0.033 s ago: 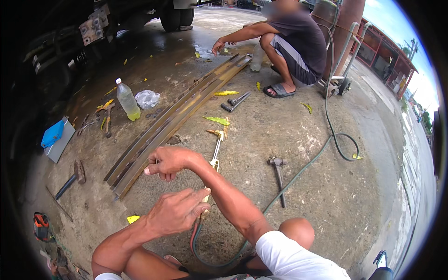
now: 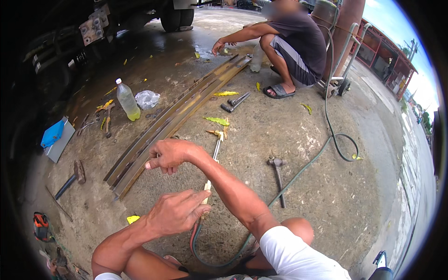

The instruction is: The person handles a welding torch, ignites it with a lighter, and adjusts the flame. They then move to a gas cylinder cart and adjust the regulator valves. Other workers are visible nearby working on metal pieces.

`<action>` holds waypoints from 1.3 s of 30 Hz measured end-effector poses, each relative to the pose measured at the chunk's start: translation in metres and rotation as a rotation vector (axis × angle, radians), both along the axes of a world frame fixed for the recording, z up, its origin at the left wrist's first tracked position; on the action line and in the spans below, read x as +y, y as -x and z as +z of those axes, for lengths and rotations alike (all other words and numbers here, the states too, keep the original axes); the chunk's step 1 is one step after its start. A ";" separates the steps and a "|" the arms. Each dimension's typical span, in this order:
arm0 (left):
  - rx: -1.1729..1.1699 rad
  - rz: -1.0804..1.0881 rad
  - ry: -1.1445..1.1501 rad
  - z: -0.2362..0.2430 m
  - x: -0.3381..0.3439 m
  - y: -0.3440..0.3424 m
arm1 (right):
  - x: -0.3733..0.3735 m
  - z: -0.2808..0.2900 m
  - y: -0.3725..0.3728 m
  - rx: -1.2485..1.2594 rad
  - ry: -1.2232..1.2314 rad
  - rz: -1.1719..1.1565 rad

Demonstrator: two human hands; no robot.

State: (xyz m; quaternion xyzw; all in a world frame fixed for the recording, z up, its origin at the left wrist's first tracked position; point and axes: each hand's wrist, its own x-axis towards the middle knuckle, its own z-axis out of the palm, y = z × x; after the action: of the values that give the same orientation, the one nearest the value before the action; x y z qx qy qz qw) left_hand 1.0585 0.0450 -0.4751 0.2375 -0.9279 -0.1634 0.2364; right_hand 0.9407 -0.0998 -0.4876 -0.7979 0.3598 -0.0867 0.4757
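My left hand [image 2: 179, 210] is at the lower middle, fingers loosely extended, its tips overlapping the cutting torch [image 2: 216, 148] in the picture; whether they touch it I cannot tell. My right hand [image 2: 168, 157] hangs above and beyond it, fingers loosely bent, nothing visible in them, near the long rusty steel channels [image 2: 158, 128]. The torch lies on the concrete, partly hidden by my right forearm, with red and green hoses [image 2: 245, 242] running from it. A hammer [image 2: 279, 177] lies to the right, a second hammer [image 2: 70, 179] at the left.
A co-worker [image 2: 294, 46] squats beyond the channels beside gas cylinders on a trolley [image 2: 340, 60]. A truck's dark underside [image 2: 93, 28] overhangs the top left. Around lie a plastic bottle [image 2: 126, 100], crumpled bag [image 2: 147, 99], blue object [image 2: 53, 133], tape measure [image 2: 41, 226] and wrenches [image 2: 233, 101].
My right hand and forearm have lifted slightly, the hand tilting a little. The co-worker and the tools are unchanged.
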 end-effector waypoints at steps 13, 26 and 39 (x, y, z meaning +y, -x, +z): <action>-0.263 -0.171 -0.049 -0.030 0.003 0.004 | 0.078 0.122 0.036 -0.341 0.231 0.602; -0.325 -0.187 -0.143 -0.021 0.010 0.001 | -0.004 0.045 0.061 0.086 0.159 0.162; -0.403 -0.483 -0.240 -0.027 0.022 0.006 | -0.019 0.008 0.072 0.155 0.071 0.132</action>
State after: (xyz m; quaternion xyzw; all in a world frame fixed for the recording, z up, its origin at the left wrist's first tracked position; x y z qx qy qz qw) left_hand 1.0523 0.0671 -0.5023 0.0647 -0.9596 -0.2726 -0.0270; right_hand 0.8683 -0.1184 -0.4791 -0.8405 0.3389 -0.0058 0.4226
